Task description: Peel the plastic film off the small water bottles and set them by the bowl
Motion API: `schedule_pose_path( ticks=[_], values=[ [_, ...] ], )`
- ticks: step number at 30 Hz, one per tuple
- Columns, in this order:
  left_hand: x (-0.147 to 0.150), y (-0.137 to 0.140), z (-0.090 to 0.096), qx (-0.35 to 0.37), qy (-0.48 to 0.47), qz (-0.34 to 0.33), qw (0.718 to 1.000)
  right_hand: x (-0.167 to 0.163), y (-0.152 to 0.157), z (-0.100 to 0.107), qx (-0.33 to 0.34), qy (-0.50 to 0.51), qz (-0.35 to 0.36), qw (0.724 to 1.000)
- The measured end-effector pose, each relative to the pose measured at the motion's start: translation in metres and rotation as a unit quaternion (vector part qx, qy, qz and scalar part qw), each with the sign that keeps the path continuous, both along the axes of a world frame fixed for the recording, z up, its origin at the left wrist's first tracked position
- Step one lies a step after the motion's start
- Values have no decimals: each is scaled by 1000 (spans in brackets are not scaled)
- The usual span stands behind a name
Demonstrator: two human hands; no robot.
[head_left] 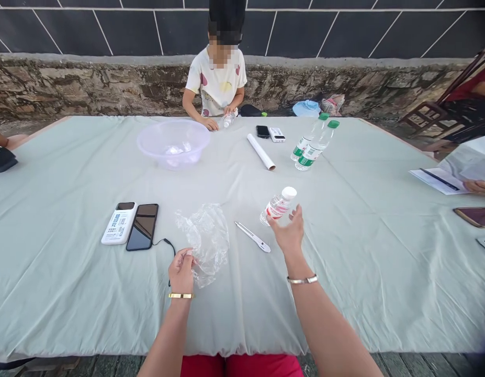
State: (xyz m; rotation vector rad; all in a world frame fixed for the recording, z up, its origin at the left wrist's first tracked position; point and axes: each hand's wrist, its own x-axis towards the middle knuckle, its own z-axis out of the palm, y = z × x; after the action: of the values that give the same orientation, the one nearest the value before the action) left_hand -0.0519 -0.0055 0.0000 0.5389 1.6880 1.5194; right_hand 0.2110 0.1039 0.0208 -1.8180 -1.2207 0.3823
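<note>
My left hand (pixel 182 268) pinches the near edge of a crumpled clear plastic bag (pixel 209 238), which lies spread on the cloth. My right hand (pixel 289 230) has its thumb and fingers apart just behind a small clear bottle (pixel 277 207) with a white cap and a pink-and-white label. The bottle stands upright, tilted-looking in this wide view; whether the thumb touches it I cannot tell. Between my hands lies a white utility knife or pen-like tool (pixel 252 236).
Left of the bag are a white power bank (pixel 120 223) and a dark phone (pixel 142 226). Farther off stand a purple basin (pixel 173 144), a white roll (pixel 261 152) and two green-capped bottles (pixel 311 149). A person (pixel 216 84) across the table handles a clear bottle.
</note>
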Motion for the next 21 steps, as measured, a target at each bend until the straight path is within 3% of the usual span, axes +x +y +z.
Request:
schedule_pose_path(
  ticks=[2,4,7,10,13,14,16,18,21],
  values=[
    [-5,-1,3,2,77,-9,997,-9,-20,6,25,-27,39,999],
    [-8,-4,13,26,147,-40,988,-27,-35,17,19,-67,203,977],
    [-10,-9,40,64,191,-127,971,-69,-35,39,-50,-141,498,854],
    [-12,-13,73,119,167,-169,964,-110,-19,52,-112,-142,627,758],
    [-16,-11,99,186,86,-205,957,-131,-14,47,-146,-73,689,707],
    [-17,-9,105,205,46,-220,953,-132,-17,43,-145,-26,695,703],
    [-17,-5,112,244,-38,-214,945,-129,-27,34,-127,109,670,724],
    [-12,0,117,292,-91,-148,941,-122,-40,28,-108,245,615,742],
    [-1,1,121,306,-93,-95,943,-120,-59,28,-128,318,608,716]
  ],
)
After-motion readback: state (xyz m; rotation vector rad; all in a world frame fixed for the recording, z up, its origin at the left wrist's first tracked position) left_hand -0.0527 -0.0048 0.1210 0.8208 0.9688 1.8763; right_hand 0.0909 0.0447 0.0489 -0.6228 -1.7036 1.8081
